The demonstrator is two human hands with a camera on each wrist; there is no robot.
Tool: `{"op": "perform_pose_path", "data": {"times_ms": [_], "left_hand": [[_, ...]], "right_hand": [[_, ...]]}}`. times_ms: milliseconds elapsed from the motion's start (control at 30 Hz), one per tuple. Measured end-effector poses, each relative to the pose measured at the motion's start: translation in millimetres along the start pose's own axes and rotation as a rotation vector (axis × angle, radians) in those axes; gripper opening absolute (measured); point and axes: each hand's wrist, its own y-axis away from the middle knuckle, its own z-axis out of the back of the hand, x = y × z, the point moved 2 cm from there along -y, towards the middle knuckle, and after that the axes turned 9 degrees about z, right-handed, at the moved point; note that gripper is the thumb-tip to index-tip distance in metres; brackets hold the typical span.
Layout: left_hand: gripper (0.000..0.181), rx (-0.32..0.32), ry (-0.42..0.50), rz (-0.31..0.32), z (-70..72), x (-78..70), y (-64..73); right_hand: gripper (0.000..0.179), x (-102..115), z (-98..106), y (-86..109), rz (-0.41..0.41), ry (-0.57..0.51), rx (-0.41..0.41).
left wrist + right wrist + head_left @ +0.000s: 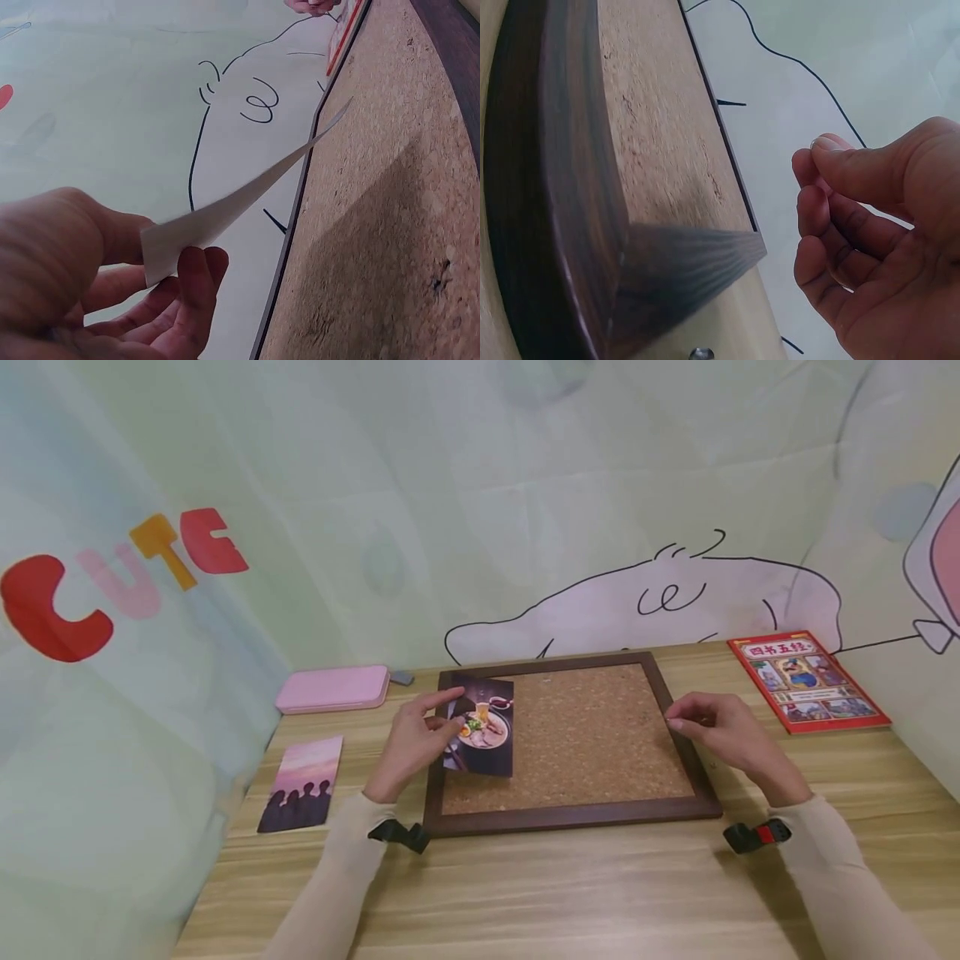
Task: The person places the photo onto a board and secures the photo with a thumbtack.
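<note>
My left hand [416, 742] pinches the left edge of a photo card [491, 743] with a bowl of noodles on it. The card hangs over the left side of a cork board [592, 735] in a dark wooden frame. In the left wrist view the card [217, 214] shows its pale back and slopes away from the cork, casting a shadow there. Above the frame's right edge is my right hand [723, 731], fingers curled and thumb tip against the index fingertip [802, 165]. I cannot tell whether something tiny sits between them.
Left of the board lies a second photo card [302, 781] with silhouettes under a pink sky. A pink case [333, 687] is behind it, beside a small grey object [402, 677]. A red-bordered book [806, 681] lies at the back right. Near the frame's corner is a shiny metal piece [702, 353].
</note>
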Motion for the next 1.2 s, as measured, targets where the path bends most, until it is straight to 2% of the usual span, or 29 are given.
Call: {"op": "perform_pose_path", "data": {"times_ms": [267, 533, 733, 1067, 1200], "left_hand": [[0.050, -0.011, -0.057, -0.053, -12.9, -7.3, -5.5], [0.049, 0.012, -0.036, -0.042, -29.8, -16.9, -11.3], [0.049, 0.018, -0.052, -0.062, -41.0, -24.5, -15.7], [0.052, 0.101, -0.007, -0.092, -59.3, -34.2, -24.5], [0.052, 0.113, 0.013, -0.076, -66.6, -36.7, -27.3]], "right_hand": [[0.019, 2, -6, -1.9, -0.001, -0.023, 0.003], [0.020, 4, -8, -4.7, 0.005, -0.034, 0.005], [0.021, 4, -9, -6.9, 0.009, -0.054, 0.008], [0.021, 4, -13, -7.5, -0.010, -0.081, 0.008], [0.020, 3, -15, -8.3, -0.004, -0.079, 0.008]]}}
